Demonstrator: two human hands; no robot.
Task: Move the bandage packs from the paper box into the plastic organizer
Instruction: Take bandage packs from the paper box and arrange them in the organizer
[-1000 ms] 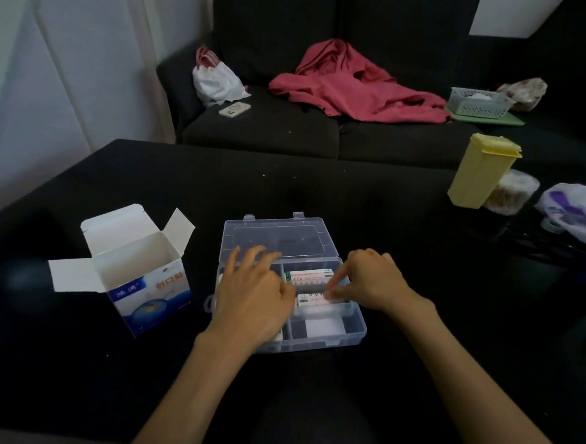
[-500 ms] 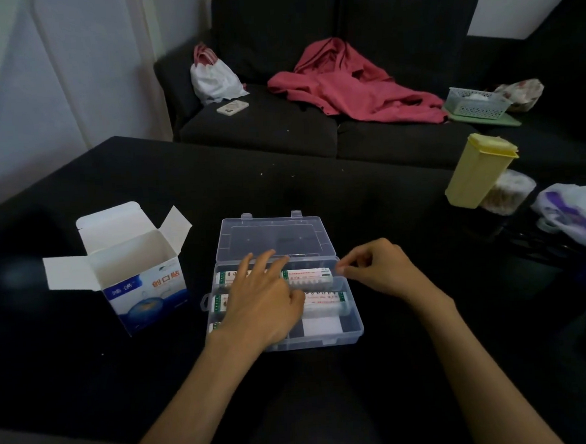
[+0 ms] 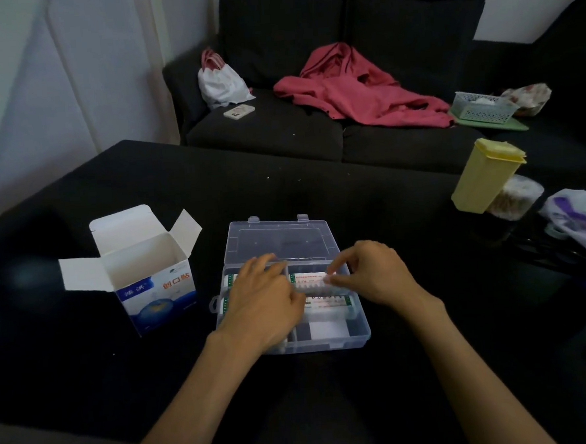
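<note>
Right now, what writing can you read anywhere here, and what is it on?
"创口贴", orange, on the front of the paper box.
Blue writing left of it on that box: too blurred to read.
Red print on the bandage packs in the plastic organizer: too small to read.

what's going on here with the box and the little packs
A person is sorting bandage packs into a clear plastic organizer on a dark table. The left hand rests flat on the packs; the right hand pinches the end of one in the far row. The paper box stands open to the left and looks empty.
</note>
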